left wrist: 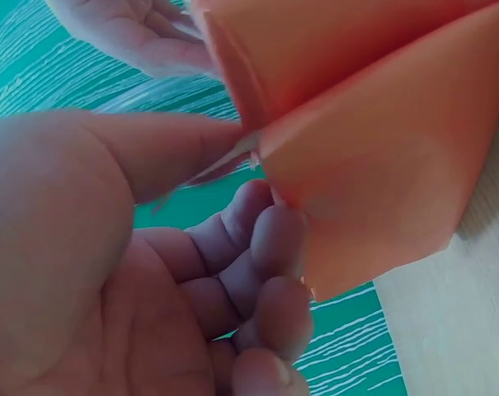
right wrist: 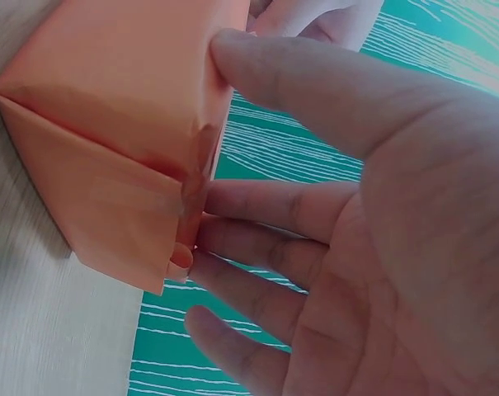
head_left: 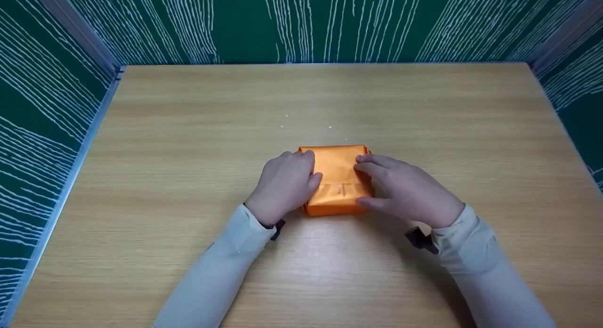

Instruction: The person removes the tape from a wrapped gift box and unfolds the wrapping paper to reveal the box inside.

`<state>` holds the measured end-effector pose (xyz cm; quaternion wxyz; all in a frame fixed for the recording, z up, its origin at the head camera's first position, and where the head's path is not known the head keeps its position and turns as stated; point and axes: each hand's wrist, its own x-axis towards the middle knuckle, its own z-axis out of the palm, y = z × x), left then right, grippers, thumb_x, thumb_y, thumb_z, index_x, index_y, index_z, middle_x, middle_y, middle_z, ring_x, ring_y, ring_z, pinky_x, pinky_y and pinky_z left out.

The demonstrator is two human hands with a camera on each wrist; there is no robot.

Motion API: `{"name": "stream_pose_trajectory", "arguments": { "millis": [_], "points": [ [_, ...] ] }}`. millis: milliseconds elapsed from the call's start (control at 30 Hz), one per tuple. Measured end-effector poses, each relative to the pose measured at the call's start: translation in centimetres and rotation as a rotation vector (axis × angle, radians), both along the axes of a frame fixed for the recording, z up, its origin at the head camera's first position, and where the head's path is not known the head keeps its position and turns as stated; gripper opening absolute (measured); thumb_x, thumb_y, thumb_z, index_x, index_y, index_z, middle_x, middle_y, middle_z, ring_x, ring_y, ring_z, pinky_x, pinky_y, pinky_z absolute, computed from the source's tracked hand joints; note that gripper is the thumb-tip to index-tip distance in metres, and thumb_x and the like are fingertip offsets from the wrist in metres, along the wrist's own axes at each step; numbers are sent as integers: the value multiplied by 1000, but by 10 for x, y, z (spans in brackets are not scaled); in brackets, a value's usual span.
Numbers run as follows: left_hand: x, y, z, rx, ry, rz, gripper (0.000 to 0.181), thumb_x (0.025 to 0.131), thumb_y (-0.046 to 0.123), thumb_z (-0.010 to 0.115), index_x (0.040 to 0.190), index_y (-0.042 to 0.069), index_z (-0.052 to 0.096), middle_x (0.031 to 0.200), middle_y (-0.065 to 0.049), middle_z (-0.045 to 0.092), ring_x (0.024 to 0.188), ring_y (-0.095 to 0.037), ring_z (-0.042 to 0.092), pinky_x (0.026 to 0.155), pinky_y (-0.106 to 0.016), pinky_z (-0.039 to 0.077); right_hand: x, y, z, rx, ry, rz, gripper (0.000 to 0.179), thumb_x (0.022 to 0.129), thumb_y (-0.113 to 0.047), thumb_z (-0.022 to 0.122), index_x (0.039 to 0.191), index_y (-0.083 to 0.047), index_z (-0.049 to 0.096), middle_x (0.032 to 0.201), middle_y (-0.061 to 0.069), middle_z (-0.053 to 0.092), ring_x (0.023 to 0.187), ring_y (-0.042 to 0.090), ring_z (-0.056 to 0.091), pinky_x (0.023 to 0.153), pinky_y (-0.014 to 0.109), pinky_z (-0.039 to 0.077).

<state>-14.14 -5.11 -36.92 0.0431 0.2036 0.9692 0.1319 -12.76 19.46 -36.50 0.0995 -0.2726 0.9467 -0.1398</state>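
A box-shaped package wrapped in orange paper [head_left: 337, 170] lies on the wooden table, with a folded seam across its top. At its left edge my left hand [head_left: 287, 184] pinches the paper, thumb and curled index finger together. A thin pale strip [left wrist: 228, 158] shows by that thumb in the left wrist view; its kind is unclear. Across the package, my right hand [head_left: 403, 186] rests thumb and fairly straight fingertips on the right edge. Below those fingertips, the right wrist view shows a folded orange end flap [right wrist: 109, 198] with a small curled bit at its corner.
The wooden table [head_left: 188, 130] spreads around the package. Several tiny white scraps [head_left: 330, 127] lie just beyond it. Green panels with white streaks [head_left: 240, 31] stand along the back and both sides.
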Motion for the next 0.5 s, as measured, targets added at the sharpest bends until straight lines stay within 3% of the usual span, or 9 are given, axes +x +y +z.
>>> {"name": "stream_pose_trajectory", "arguments": {
  "millis": [200, 500],
  "points": [
    [-1, 0, -2, 7, -22, -4, 35, 103, 40, 62, 83, 10, 61, 75, -2, 58, 79, -27, 60, 65, -40, 51, -1, -1, 1, 2, 4, 1, 76, 87, -42, 83, 146, -3, 56, 150, 17, 54, 137, 39, 53, 111, 56, 43],
    [-1, 2, -5, -3, 22, -21, 30, 106, 27, 55, 91, 5, 69, 91, -11, 67, 84, -32, 63, 72, -46, 55, -1, 1, -2, -11, 23, 25, 73, 87, -41, 84, 143, -1, 58, 149, 19, 54, 137, 39, 53, 111, 55, 43]
  ]
}}
